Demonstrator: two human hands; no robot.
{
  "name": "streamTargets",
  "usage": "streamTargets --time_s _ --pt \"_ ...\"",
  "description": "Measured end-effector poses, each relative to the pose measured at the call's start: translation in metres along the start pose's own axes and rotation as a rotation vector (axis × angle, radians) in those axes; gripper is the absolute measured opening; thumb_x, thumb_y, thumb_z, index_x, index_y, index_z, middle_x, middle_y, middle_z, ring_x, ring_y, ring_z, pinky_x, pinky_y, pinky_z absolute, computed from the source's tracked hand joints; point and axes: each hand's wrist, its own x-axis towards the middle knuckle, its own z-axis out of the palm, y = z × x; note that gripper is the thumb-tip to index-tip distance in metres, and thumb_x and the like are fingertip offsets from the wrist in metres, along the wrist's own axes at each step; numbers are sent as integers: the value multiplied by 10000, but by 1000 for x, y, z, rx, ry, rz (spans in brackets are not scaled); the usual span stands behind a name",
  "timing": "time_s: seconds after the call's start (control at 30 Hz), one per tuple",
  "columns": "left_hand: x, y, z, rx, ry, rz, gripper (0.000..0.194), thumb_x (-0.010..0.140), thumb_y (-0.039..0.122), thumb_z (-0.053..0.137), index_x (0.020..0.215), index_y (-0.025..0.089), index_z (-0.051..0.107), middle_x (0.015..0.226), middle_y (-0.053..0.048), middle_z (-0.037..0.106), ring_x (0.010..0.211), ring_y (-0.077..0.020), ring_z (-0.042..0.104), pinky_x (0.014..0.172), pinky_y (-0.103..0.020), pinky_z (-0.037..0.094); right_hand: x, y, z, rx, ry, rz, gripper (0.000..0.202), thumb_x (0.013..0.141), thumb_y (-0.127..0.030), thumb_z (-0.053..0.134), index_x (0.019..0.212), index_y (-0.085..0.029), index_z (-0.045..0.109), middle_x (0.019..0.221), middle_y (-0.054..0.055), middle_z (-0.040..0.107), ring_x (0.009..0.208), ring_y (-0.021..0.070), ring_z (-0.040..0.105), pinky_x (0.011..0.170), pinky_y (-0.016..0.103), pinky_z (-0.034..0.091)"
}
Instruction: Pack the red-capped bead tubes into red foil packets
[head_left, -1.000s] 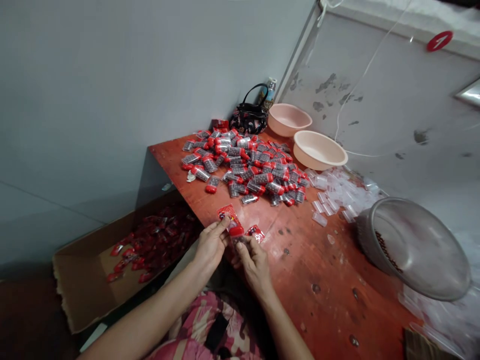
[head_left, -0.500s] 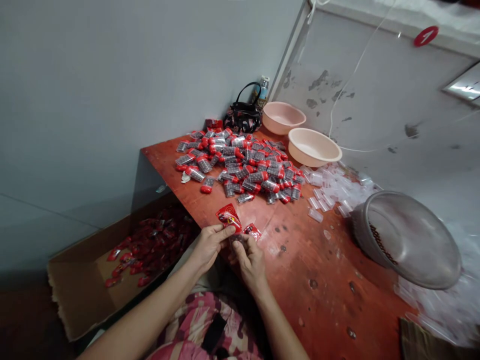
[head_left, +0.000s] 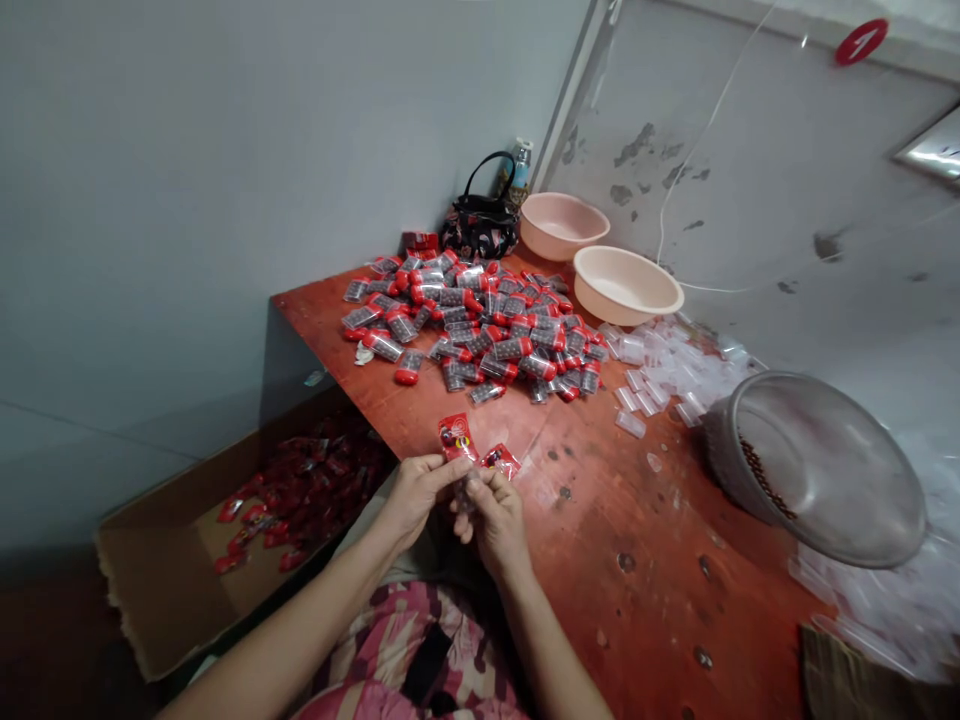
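Note:
Near the table's front edge, my left hand (head_left: 416, 495) pinches a red printed packet (head_left: 456, 436) between thumb and fingers. My right hand (head_left: 495, 525) is closed beside it, thumb and fingers on the packet's lower end, where something clear and dark is mostly covered by the fingers. A second red packet (head_left: 501, 460) lies on the table just beyond my right fingers. Farther back is a heap of clear containers with red ends (head_left: 514, 347), filled with small dark balls.
To the left, a cardboard box (head_left: 161, 600) holds many red packets. A large grey basin (head_left: 825, 470) with brown balls stands right, among clear plastic pieces (head_left: 660, 375). Two pale basins (head_left: 626, 285), a black handbag (head_left: 480, 225) and a bottle (head_left: 521, 165) are at the back.
The red packet has turned and now looks narrower and more upright. My right fingers have shifted around its lower end. The view has moved slightly.

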Motion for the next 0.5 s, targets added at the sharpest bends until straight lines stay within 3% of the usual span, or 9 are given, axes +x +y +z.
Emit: streamTargets --time_s 0.1,0.23,0.3,0.4,0.5 --pt "-1 0 2 -52 -12 -33 237 715 321 630 613 109 603 478 -13 566 373 -120 508 374 -230 386 0 -1 -3 -43 6 -10 230 803 -393 549 814 -177 470 545 -45 562 340 59 463 314 145 344" --pt "1 -2 3 -108 98 -23 192 656 278 692 670 102 617 611 -40 638 538 -154 596 490 -251 466 -4 -7 -6 -273 58 -78 214 776 -359 595 867 -179 524 543 -54 558 403 67 502 379 154 403" --pt "1 -3 4 -115 116 -6 198 656 284 691 676 104 613 607 -36 635 523 -157 593 470 -254 461 -5 -8 -5 -256 41 -75 206 774 -355 599 852 -180 525 548 -51 567 400 67 506 377 152 403" --pt "-3 -3 4 -111 0 -22 226 719 325 622 661 108 598 503 -15 582 374 -144 528 372 -258 406 -2 -6 -1 -43 -26 -21 205 786 -361 581 805 -179 488 524 -51 567 333 60 475 313 140 355" --pt "-7 -2 0 -113 -141 -61 282 753 342 573 588 113 571 428 -1 519 340 -157 517 373 -273 400 -2 -3 2 137 -55 18 226 789 -378 570 779 -177 467 534 -41 582 284 55 446 264 134 309"
